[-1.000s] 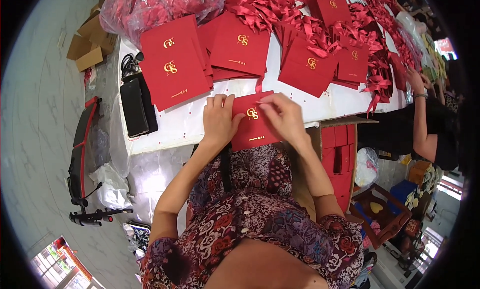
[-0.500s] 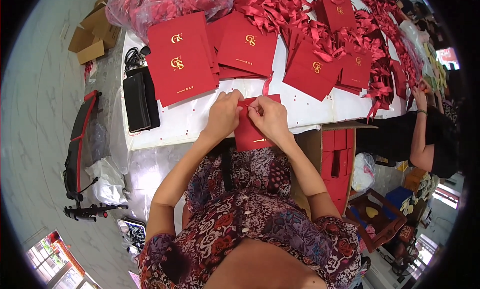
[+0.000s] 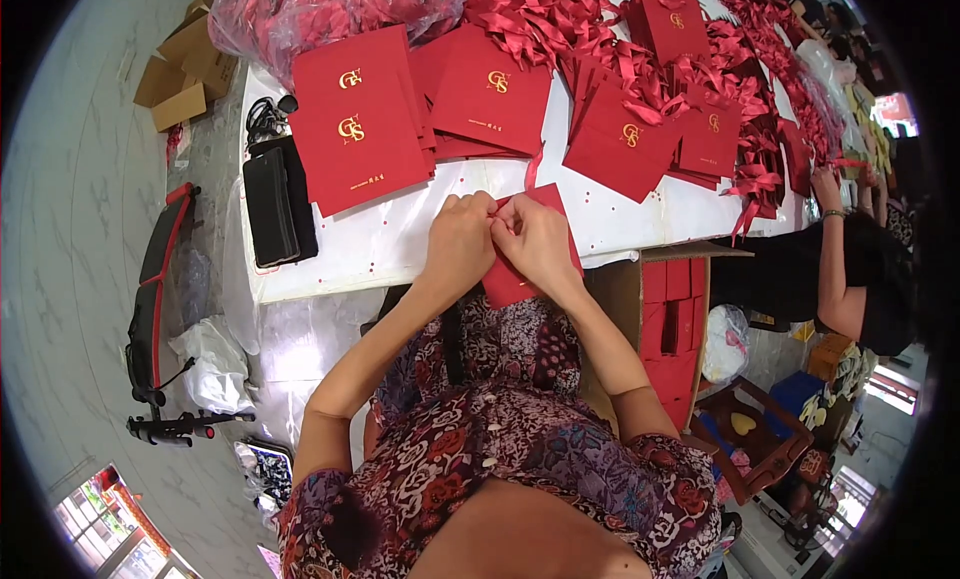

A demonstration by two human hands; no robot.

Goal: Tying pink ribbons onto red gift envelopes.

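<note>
Here, over a red bag (image 3: 510, 287), the right hand (image 3: 540, 241) has its grip pressed together; the left hand (image 3: 460, 237) adjoins it, its own grip partly hidden: I cannot tell.

Gold monograms stand on the left stack (image 3: 385, 157), one above the other, and singly on the middle bag (image 3: 485, 109), right bag (image 3: 618, 161), far-right bag (image 3: 706, 151) and back bag (image 3: 674, 43). Small gold print runs below the first two's monograms. The held bag (image 3: 510, 287) shows only an unreadable gold fleck.
</note>
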